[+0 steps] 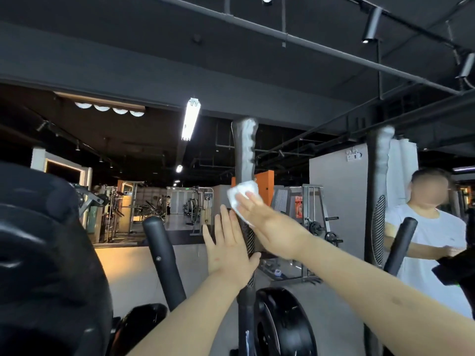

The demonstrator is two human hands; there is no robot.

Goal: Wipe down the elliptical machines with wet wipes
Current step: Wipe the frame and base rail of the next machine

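A tall black elliptical handle (245,150) rises in the middle of the head view, its ribbed grip shining at the top. My right hand (267,222) presses a crumpled white wet wipe (241,195) against the handle's right side with straight fingers. My left hand (228,245) lies flat against the handle's left side, fingers straight and pointing up. A second tall handle (379,181) stands to the right. The black flywheel housing (285,322) sits at the bottom centre.
A person in a white shirt (426,242) stands at the right behind the second handle. Short black fixed handlebars (162,255) flank the machine. Another machine's dark console (43,265) fills the left. Weight racks and gym floor lie beyond.
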